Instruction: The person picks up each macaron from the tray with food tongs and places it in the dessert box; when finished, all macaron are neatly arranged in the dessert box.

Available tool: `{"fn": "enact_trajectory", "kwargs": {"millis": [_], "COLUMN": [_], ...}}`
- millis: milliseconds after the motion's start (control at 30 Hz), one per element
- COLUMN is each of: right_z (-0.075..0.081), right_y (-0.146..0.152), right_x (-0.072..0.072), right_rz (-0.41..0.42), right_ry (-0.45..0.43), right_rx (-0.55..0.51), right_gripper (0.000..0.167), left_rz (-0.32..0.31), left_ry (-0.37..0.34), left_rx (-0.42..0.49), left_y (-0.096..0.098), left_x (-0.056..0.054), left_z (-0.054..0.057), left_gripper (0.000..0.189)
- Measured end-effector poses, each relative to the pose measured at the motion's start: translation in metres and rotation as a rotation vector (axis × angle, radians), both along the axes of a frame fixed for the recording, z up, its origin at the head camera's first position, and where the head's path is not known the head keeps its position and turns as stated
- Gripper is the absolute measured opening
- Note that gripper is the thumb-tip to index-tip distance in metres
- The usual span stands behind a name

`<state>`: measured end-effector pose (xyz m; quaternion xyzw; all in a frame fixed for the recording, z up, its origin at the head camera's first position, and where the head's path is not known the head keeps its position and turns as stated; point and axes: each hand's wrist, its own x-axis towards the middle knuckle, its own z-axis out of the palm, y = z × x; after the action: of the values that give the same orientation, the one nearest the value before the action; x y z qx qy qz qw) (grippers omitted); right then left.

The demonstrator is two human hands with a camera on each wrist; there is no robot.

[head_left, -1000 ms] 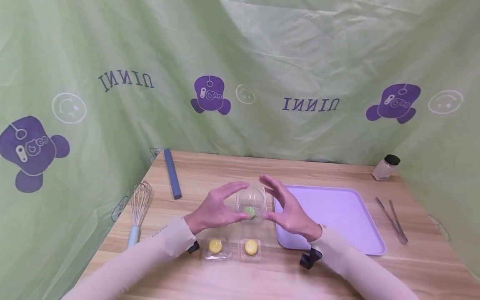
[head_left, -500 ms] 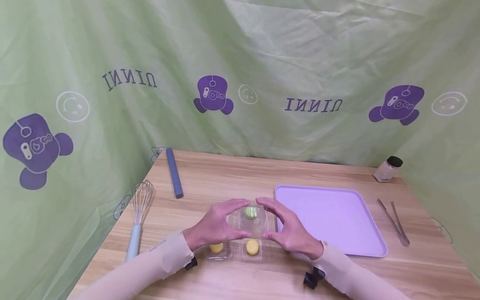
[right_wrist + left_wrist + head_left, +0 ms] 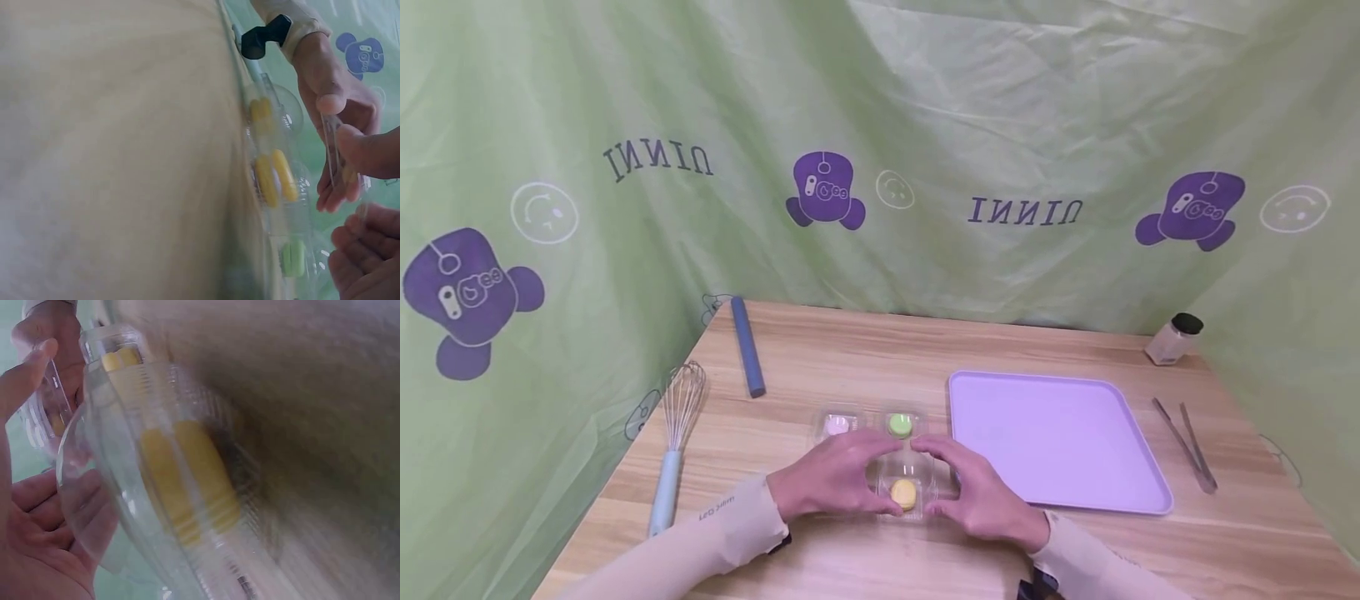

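My left hand (image 3: 833, 481) and right hand (image 3: 983, 493) face each other near the table's front, thumbs and fingers pinching opposite sides of a clear plastic lid (image 3: 331, 150). In the head view that lid overlaps a yellow macaron (image 3: 903, 494) in a clear box. Domed clear boxes stand close together below the hands. Behind the yellow one sits a green macaron (image 3: 900, 425), and to its left a pink one (image 3: 837, 425). A second yellow macaron (image 3: 190, 481), hidden by my left hand in the head view, shows large and blurred in the left wrist view.
A lilac tray (image 3: 1052, 442) lies right of the boxes, with metal tongs (image 3: 1185, 446) beyond it. A black-capped jar (image 3: 1174, 340) stands at the back right. At the left are a whisk (image 3: 673, 450) and a blue rod (image 3: 747, 348).
Both hands, with the clear lid between them, have moved toward the person, from over the green macaron to over the front yellow one. The pink macaron has come into view behind the left hand.
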<state>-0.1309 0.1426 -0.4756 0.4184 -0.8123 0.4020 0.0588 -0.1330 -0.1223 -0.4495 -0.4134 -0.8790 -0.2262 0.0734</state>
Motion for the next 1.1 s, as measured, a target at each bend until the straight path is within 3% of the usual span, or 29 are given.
{"fn": "enact_trajectory", "kwargs": {"millis": [333,633,767,900,1100], "right_z": [-0.007,-0.007,-0.007,-0.006,-0.002], "right_y": [-0.005,-0.007,-0.009,-0.011,-0.014], "right_x": [0.006,0.010,0.013,0.016,0.012], "right_rz": [-0.039,-0.048,-0.046,-0.051,-0.061], "right_ry": [0.012,-0.049,-0.072,-0.037,0.013], "right_rx": [0.145,0.185,0.193,0.209,0.231], "right_gripper": [0.083,0.080,0.080,0.080,0.078], "left_rz": [-0.014,0.001,0.025,0.036,0.024], "left_ry": [0.030,-0.045,-0.045,-0.043,-0.049], "left_rx": [-0.092,-0.161,-0.198,-0.227,-0.216], "left_y": [0.001,0.005,0.008,0.010,0.010], "left_x": [0.005,0.009,0.014,0.015,0.008], "left_z": [-0.005,-0.004,-0.004,-0.004,-0.004], "left_gripper": [0.074,0.072,0.070,0.070,0.065]}}
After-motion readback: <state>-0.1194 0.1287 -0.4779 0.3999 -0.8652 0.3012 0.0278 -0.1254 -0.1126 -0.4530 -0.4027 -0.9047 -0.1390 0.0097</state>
